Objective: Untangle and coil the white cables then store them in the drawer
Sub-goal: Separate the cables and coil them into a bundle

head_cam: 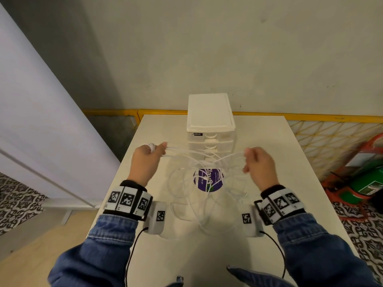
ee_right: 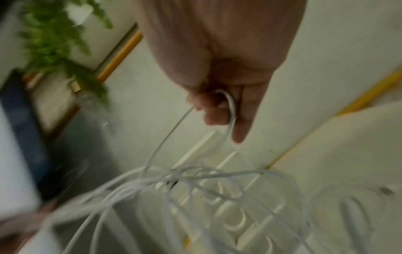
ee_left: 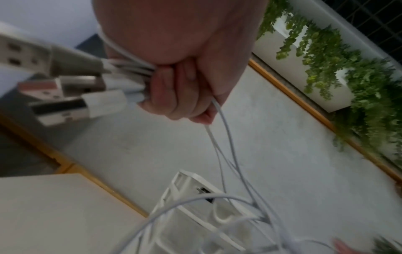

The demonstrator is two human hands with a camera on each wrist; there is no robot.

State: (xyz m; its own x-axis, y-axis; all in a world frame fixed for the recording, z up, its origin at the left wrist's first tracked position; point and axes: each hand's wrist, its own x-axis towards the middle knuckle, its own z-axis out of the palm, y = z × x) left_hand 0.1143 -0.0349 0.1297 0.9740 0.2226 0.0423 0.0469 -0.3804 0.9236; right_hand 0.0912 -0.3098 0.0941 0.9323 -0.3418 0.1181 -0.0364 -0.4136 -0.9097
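A tangle of thin white cables (head_cam: 199, 183) hangs between my two hands above the white table (head_cam: 269, 141). My left hand (head_cam: 148, 156) grips a bundle of cable ends in its fist; their USB plugs (ee_left: 71, 89) stick out past the curled fingers (ee_left: 174, 96). My right hand (head_cam: 256, 160) pinches a loop of white cable (ee_right: 230, 104) between thumb and fingers. Strands from both hands cross in a knot in front of the white drawer unit (head_cam: 210, 121), which stands at the table's back with its drawers closed. Loose cable loops lie on the table below.
A round purple sticker (head_cam: 208, 180) lies on the table under the cables. A yellow-framed mesh fence (head_cam: 331, 133) runs behind and to the right. A green and red object (head_cam: 366, 179) stands on the floor at the right. A pale panel (head_cam: 41, 121) leans at the left.
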